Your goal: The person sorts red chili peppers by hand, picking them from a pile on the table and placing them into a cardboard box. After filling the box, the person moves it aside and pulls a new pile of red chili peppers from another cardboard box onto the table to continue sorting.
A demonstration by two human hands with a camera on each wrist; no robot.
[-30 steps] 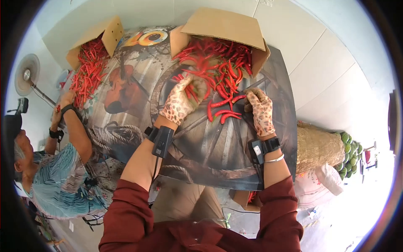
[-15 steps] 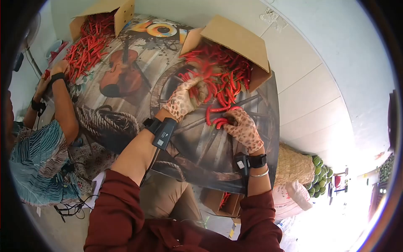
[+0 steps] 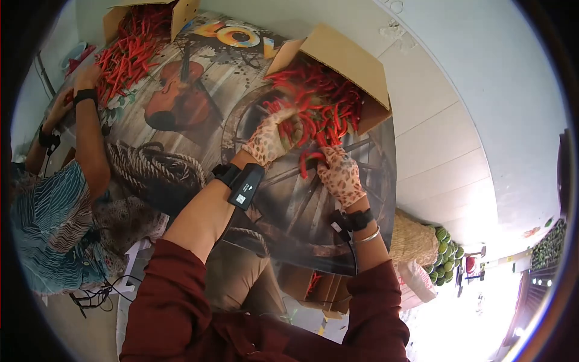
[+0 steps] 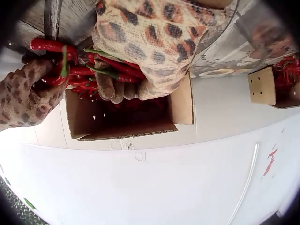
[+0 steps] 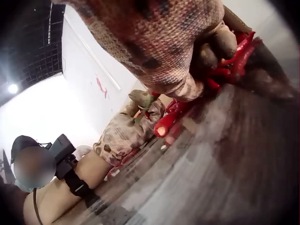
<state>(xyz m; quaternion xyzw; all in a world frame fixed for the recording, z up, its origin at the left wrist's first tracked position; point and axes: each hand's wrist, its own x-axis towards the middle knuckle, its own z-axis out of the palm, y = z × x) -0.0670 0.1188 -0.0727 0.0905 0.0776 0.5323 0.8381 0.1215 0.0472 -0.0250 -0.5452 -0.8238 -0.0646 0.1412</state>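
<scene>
Left fingers (image 4: 107,88), spotted woven glove (image 4: 140,40), curl round glossy tapered chillies (image 4: 126,78); right fingers (image 4: 39,68) grip smooth chilli (image 4: 55,80).

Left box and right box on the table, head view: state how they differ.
The left box looks smaller and is cut off by the frame; the right box looks larger. Another person's bare hands are at the left box's chillies; the gloved left hand and right hand are at the right box's chillies. Both are open cardboard with red chillies spilling onto the table.
</scene>
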